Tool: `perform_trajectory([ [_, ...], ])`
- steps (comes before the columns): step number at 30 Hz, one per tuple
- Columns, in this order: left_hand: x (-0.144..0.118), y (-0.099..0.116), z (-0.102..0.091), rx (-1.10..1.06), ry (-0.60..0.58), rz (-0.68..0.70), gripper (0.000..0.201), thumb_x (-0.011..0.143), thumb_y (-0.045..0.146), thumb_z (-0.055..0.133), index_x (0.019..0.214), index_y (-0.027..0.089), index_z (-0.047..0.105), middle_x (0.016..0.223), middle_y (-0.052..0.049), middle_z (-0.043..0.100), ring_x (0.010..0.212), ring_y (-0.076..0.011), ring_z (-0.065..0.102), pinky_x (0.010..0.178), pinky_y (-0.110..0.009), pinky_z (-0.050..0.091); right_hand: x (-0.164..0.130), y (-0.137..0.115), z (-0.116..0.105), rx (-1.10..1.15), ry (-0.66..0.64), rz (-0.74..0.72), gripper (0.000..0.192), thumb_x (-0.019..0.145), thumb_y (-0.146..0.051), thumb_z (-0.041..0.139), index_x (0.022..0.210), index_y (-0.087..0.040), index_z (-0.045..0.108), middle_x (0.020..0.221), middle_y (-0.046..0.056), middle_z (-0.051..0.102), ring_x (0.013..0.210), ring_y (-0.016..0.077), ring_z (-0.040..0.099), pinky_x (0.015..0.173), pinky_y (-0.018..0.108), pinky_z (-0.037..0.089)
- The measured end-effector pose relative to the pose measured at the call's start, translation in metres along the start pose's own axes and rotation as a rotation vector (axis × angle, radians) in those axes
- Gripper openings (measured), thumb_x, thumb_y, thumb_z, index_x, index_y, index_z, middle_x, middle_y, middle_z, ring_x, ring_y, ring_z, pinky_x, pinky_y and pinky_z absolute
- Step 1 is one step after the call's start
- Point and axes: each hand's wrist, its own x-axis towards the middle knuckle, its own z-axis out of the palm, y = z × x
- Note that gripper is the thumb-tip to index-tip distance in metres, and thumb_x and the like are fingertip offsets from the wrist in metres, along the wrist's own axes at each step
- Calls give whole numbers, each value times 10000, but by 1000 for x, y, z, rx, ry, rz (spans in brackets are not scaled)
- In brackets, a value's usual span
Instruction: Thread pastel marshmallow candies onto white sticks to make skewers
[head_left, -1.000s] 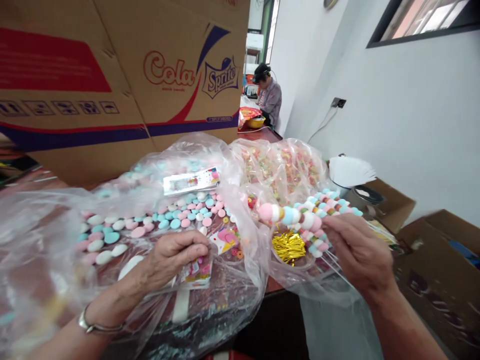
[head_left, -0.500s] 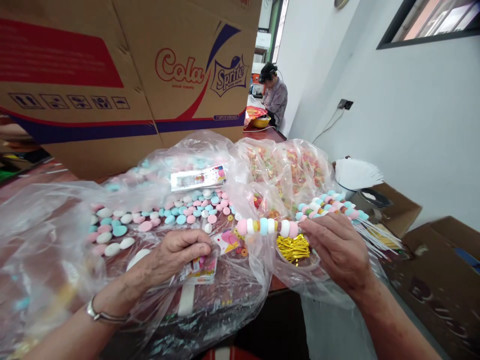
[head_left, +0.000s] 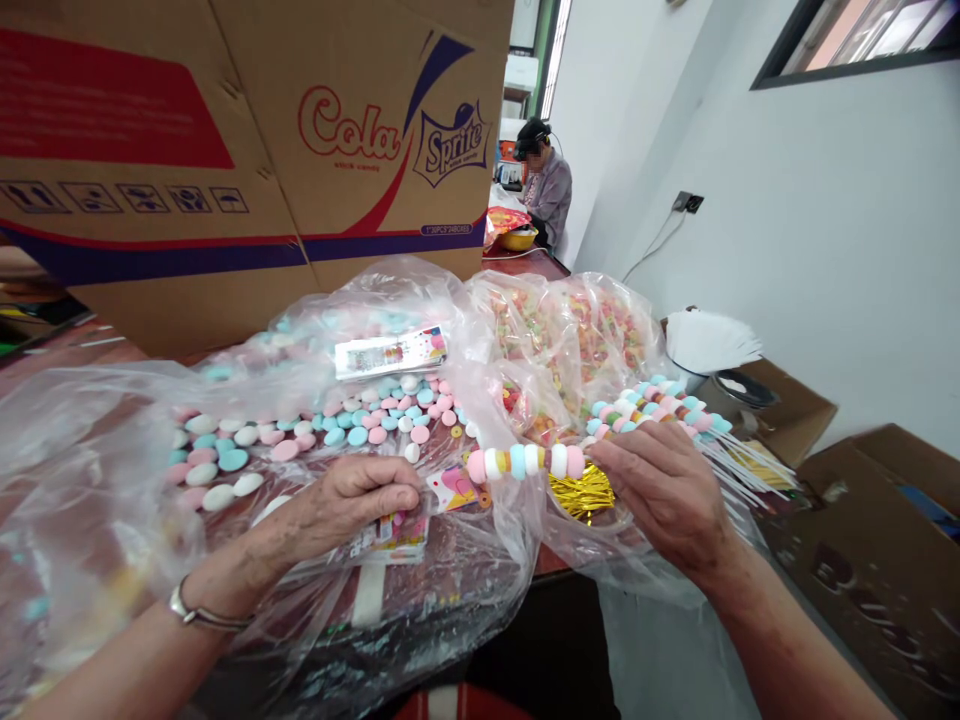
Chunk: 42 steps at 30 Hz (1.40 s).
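Observation:
My right hand (head_left: 667, 495) is closed at one end of a candy skewer (head_left: 531, 461), a sideways row of pink, white, blue and yellow-brown sweets. To the left, my left hand (head_left: 360, 500) pinches the end of a small printed candy bag (head_left: 454, 488) with pink and yellow shapes. The bag's far end points at the skewer's pink tip, close to it. Below my left fingers lies a stack of similar printed bags (head_left: 405, 540). Gold twist ties (head_left: 582, 497) sit in a heap under the skewer's right end.
Loose pastel candies (head_left: 375, 410) cover the plastic sheet, with a bag of coloured ring candies (head_left: 570, 320) behind. More printed bags (head_left: 390, 352) rest on the plastic. Finished skewers (head_left: 660, 405) lie at right. A large carton (head_left: 255, 290) stands behind; another person (head_left: 551, 190) sits far back.
The view has shifted slightly, so things sit a little further left. Both hands keep their holds, and the skewer has stayed nearly in place beside the bag.

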Motion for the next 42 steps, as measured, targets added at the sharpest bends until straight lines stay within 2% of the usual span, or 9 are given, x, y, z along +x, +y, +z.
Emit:
perform_trajectory([
  [11,6,4,1,-28,-22,-111,364,859,455,564,636,167,562,600,33,545,578,-103,469,561,-200,393,-4,-9,-4,-92,-6,-92,171,940,-129,523,1062,-193,625,865,53,700,745,183,506,692,355,325],
  [17,5,-3,1,-83,-92,-165,350,860,450,574,664,160,580,603,35,541,582,-101,459,572,-199,376,-6,-5,-7,-101,-9,-40,200,938,-136,529,1090,-213,634,861,46,694,751,178,535,700,350,338],
  [31,-2,-12,0,-206,-141,-199,317,878,439,588,723,168,641,621,18,639,581,-111,528,549,-194,388,-11,-5,1,-93,-9,-46,193,934,-136,529,1070,-221,637,869,41,702,742,172,539,694,345,334],
  [38,0,-4,3,-216,-155,-210,323,887,435,564,716,170,637,610,8,645,575,-121,546,535,-205,399,-11,-9,2,-21,-34,-63,221,951,-143,475,1072,-210,647,867,46,687,730,166,532,673,338,333],
  [42,1,-2,4,-203,-186,-210,333,880,450,560,714,170,627,606,4,662,579,-124,561,571,-216,413,-11,-13,7,47,-78,-61,194,951,-152,476,999,-198,659,801,39,667,722,168,531,675,335,341],
])
